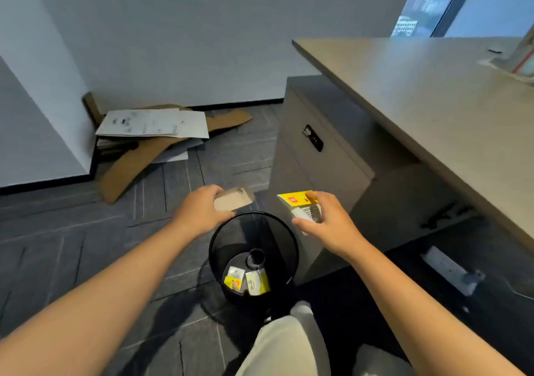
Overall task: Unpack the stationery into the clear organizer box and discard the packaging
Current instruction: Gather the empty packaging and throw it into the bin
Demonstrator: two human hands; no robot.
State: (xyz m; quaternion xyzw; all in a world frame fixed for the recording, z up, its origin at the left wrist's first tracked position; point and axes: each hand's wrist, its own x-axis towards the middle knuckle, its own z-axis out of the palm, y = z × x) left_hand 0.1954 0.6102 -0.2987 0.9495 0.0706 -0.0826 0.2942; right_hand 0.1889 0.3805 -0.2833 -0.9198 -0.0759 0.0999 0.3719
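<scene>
Yellow wrapper [300, 206] up above the far right rim of the bin [215, 239], pinched in the right hand [323, 219], thumb under, fingers curled over the top edge. Grey cardboard piece [233, 199] just across from it, gripped in the left hand [202, 209] over the far left rim. Both held out at about the same height, apart from each other, neither one inside the bin yet. Down at the bottom of the bin, more yellow-and-white wrappers [247, 281] lying loose already.

Looks like the discard step, and close to done for this pair. Best done by bringing both pieces in over the middle of the opening before letting go — the wrapper especially, sitting out near the edge beside the cabinet [318, 150] and light enough to drift off onto the floor [72, 231]. Flat side down, low release, one after the other.

No sign of the clear box here; cannot tell where it stands. Desk [419, 92] off to the right, flattened cardboard and papers [153, 127] against the far wall.
</scene>
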